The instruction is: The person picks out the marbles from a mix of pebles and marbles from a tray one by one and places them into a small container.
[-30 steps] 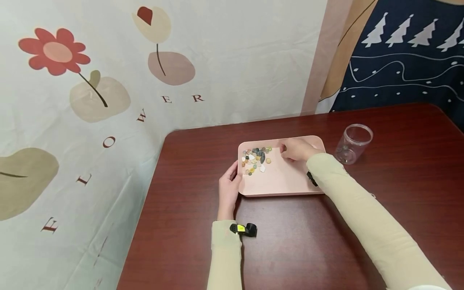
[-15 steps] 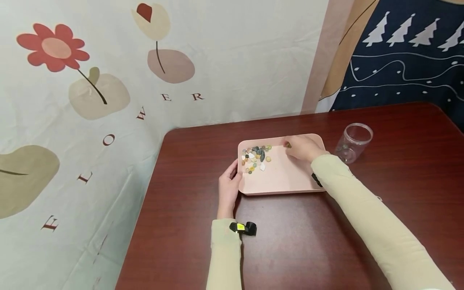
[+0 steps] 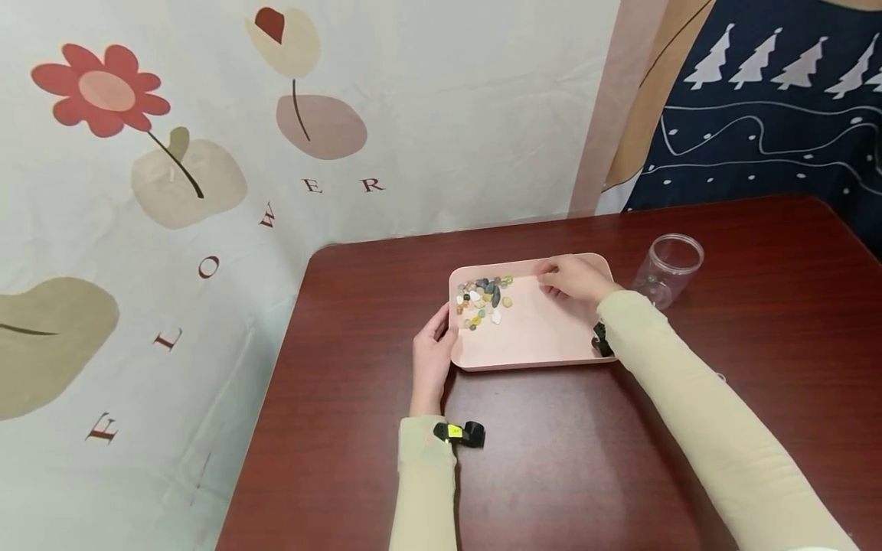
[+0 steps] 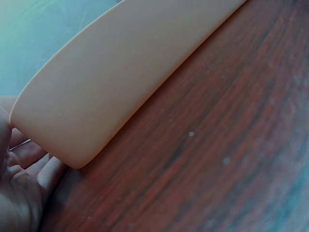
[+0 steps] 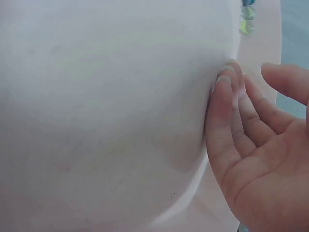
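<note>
A pink tray (image 3: 530,337) sits near the middle of the head view on a dark red wooden counter (image 3: 565,459), its long axis running left to right across the frame, its short edges facing the two hands. It looks like thin, stiff plastic, light enough to slide on the polished wood, so holding its rim seems the sensible way to steady it. In the tray's upper-left corner lies a loose cluster of small pebbles (image 3: 485,300), grey, white, yellow and green. They look hard, smooth and a bit slippery, each light enough for a fingertip pinch, and likely to roll or scatter if the tray tips.

The left hand (image 3: 432,358) rests against the tray's left edge, fingers (image 4: 29,159) loosely curled at the rim and under its corner. From these views I cannot tell whether it truly grips the edge or only braces it.

The right hand (image 3: 575,277) is over the upper-right part of the tray, just inside the far rim. In the right wrist view its fingers (image 5: 229,116) are relaxed and slightly apart, tips touching the tray's floor, with nothing visibly held between them. Two pebbles show at the top of that view, well apart from the fingertips.

A clear, open jar (image 3: 667,269) stands upright on the counter just right of the tray, beyond the right hand.
</note>
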### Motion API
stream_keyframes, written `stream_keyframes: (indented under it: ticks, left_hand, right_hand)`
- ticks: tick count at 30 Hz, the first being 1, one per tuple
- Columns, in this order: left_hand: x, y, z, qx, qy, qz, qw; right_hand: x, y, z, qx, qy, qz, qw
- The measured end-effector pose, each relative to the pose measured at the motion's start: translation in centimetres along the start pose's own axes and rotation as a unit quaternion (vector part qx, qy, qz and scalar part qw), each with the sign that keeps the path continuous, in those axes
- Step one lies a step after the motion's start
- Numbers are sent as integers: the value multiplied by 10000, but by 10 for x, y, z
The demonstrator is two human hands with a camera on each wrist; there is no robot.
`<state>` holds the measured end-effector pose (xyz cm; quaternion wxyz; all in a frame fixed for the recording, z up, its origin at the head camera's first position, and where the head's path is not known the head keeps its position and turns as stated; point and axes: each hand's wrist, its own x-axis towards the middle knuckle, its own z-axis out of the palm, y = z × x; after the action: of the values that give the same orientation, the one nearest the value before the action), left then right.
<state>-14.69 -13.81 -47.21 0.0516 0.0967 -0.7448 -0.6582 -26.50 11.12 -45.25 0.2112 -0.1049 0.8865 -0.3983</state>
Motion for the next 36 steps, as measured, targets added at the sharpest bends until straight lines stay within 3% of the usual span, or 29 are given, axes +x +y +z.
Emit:
stream_keyframes:
  ticks: [12, 25, 33, 36]
  left_hand:
    - [12, -27, -1, -40, 58, 50, 10000]
    - [10, -28, 0, 51, 112, 141, 9998]
    - [6, -18, -2, -47, 1, 0, 10000]
    - [4, -17, -1, -52, 31, 50, 10000]
  right_hand:
    - [-3, 5, -3, 70, 281, -121, 9995]
    - [-1, 11, -2, 769, 137, 159, 9968]
    - [-1, 17, 0, 675, 158, 200, 9974]
    - [-2, 15, 1, 419, 216, 200, 9987]
